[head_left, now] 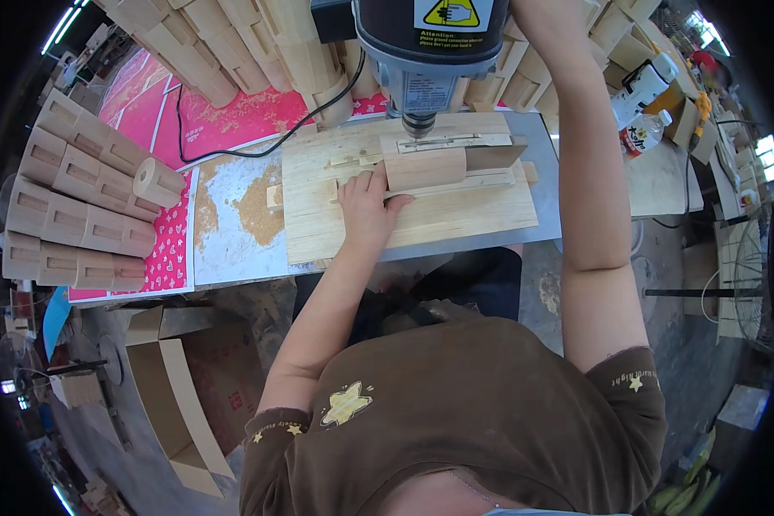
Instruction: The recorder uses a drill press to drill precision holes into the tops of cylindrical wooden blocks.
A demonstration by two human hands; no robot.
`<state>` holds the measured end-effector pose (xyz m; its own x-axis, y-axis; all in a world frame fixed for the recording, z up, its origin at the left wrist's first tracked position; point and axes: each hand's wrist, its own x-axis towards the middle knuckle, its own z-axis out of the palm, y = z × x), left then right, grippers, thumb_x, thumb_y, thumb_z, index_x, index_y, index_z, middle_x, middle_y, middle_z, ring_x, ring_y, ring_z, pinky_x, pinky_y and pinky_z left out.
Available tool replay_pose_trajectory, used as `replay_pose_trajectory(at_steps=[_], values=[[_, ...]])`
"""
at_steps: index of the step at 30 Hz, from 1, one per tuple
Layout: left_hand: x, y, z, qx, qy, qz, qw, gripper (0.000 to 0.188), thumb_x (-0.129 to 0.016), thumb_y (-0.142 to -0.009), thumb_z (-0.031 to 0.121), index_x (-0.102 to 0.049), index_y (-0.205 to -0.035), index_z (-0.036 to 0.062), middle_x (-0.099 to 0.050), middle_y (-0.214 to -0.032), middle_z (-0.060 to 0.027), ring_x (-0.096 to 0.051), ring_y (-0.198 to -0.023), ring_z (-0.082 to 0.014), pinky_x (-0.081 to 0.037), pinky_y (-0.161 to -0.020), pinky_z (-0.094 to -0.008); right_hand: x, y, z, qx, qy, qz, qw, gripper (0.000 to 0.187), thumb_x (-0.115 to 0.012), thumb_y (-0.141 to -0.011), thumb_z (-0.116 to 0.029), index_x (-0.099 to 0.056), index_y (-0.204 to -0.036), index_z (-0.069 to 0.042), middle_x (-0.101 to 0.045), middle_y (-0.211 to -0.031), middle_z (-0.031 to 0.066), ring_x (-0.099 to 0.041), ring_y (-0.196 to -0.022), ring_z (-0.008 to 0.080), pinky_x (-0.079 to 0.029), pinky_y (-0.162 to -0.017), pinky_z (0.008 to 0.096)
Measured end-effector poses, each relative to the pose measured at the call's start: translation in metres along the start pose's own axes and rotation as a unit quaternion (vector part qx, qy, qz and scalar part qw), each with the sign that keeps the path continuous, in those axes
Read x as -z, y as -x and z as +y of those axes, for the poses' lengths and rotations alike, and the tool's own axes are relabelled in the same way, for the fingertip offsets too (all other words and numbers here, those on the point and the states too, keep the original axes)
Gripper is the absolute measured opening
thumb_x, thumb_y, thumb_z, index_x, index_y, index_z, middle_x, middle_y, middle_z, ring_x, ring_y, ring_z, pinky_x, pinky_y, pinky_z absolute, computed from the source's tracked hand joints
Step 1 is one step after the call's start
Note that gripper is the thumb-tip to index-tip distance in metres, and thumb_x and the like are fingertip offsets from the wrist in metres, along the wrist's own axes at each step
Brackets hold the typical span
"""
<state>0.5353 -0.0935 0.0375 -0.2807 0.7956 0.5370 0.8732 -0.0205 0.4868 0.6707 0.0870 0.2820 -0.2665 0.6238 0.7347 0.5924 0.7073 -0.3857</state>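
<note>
The block point(426, 169) lay on its side on the board point(439, 212), lengthwise from 9 to 3 o'clock, between a far strip point(482, 140) at 12 and a near strip point(490, 180) at 5. A thin flat piece point(497, 156) stood against its 3 o'clock end. The drill point(419, 129) hung at 12, its chuck over the block's far side; I could not tell whether it touched.

From the near strip, a wide band of board surface ran to the straight edge at 6; another stretch reached the edge at 9, past the left hand. Towards 3 the board ended close beyond the strips, with a margin of metal table point(542, 172) outside it.

The left hand point(368, 206) touched the block's end at 8, fingers pointing to 12 and thumb spread towards 3 along its near side; whether it gripped or merely pressed could not be told. Its forearm slanted up from 7. The right arm rose nearly upright at 3, then leaned towards 1, where the right hand point(535, 19) met the picture's edge, fingers hidden and grip unreadable.

Farther out, sawdust point(261, 211) and stacked pieces point(82, 198) lay towards 9, bottles point(645, 133) towards 2, and a carton point(174, 387) between 7 and 8.
</note>
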Motion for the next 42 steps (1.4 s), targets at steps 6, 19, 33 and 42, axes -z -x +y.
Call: replay_pose_trajectory(at_steps=[6, 19, 33, 42], values=[[0.002, 0.001, -0.006, 0.003, -0.005, 0.001, 1.000, 0.066, -0.077, -0.061, 0.032, -0.056, -0.116, 0.0029, -0.057, -0.086, -0.0079, -0.052, -0.084, -0.0275, -0.035, -0.079, -0.0396, 0.035, 0.108, -0.021, 0.057, -0.139, -0.016, 0.988, 0.017, -0.057, -0.087, -0.013, -0.061, -0.075, -0.002, -0.052, -0.056, 0.0111, -0.052, -0.048, 0.0221, -0.040, -0.048, 0.0313], [0.001, 0.005, -0.001, -0.002, 0.002, -0.008, 1.000, 0.067, -0.078, -0.059, 0.029, -0.056, -0.116, 0.0010, -0.056, -0.085, -0.0091, -0.052, -0.082, -0.0287, -0.036, -0.078, -0.0407, -0.011, 0.170, 0.015, 0.141, -0.179, 0.081, 0.970, 0.004, -0.058, -0.079, -0.002, -0.062, -0.081, -0.001, -0.052, -0.064, 0.0074, -0.051, -0.060, 0.0250, -0.038, -0.064, 0.0375], [0.003, -0.013, -0.009, 0.108, 0.169, -0.069, 0.977, 0.047, -0.081, -0.060, 0.025, -0.063, -0.099, 0.0079, -0.057, -0.087, -0.0027, -0.055, -0.087, -0.0210, -0.029, -0.087, -0.0381, -0.012, 0.024, 0.023, -0.027, -0.236, 0.012, 0.971, 0.023, -0.051, -0.093, -0.021, -0.059, -0.101, -0.001, -0.060, -0.078, 0.0099, -0.057, -0.074, 0.0168, -0.045, -0.069, 0.0304], [0.043, -0.010, -0.019, 0.108, 0.255, -0.078, 0.958, 0.034, -0.080, -0.061, 0.008, -0.063, -0.090, 0.0042, -0.055, -0.081, -0.0028, -0.055, -0.071, -0.0128, -0.045, -0.063, -0.0263, -0.022, 0.183, 0.071, 0.052, 0.062, -0.255, 0.964, 0.024, -0.065, -0.080, -0.024, -0.057, -0.097, -0.009, -0.058, -0.097, 0.0068, -0.051, -0.100, 0.0274, -0.038, -0.083, 0.0420]])
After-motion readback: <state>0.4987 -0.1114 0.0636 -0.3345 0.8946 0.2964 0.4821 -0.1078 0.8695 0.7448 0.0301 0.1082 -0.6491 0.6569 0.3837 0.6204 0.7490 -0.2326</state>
